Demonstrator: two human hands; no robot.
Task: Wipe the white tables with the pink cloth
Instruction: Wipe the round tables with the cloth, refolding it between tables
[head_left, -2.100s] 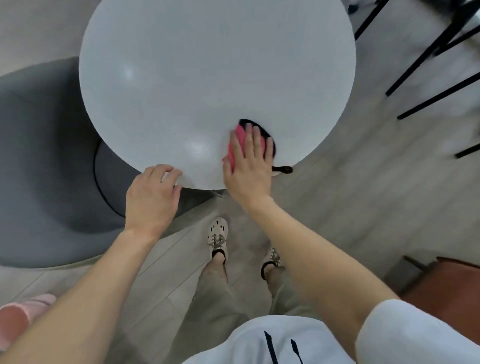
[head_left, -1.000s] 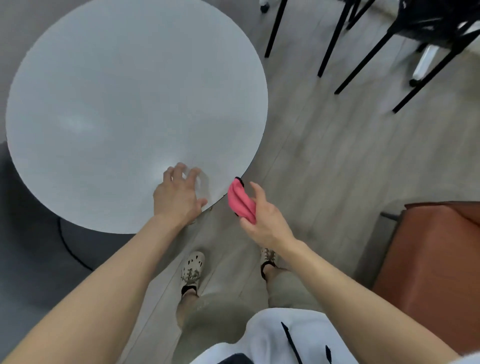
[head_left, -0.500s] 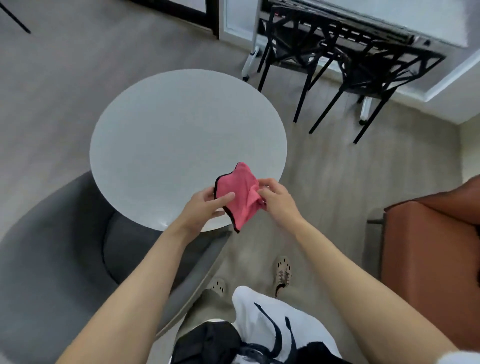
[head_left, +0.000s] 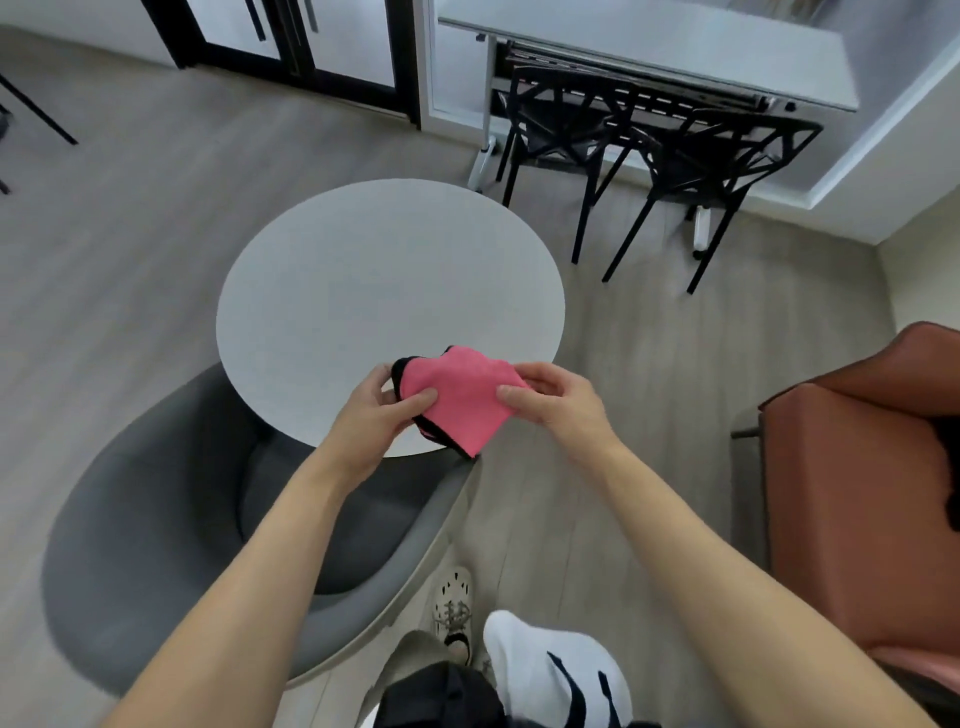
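Cloth (head_left: 457, 401) between our left hand (head_left: 373, 413) and right hand (head_left: 563, 406), over table's (head_left: 363, 291) near edge; armchair (head_left: 156, 545) left, sofa (head_left: 857, 493) right, chairs (head_left: 563, 136) behind.

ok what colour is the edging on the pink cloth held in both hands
Black, running along the left and lower edges of the pink cloth; head view.

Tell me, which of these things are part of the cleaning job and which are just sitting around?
Part of the job:
- pink cloth, pinched by the left hand and right hand
- round white table

Just sitting around:
- grey armchair
- black chairs
- reddish-brown seat
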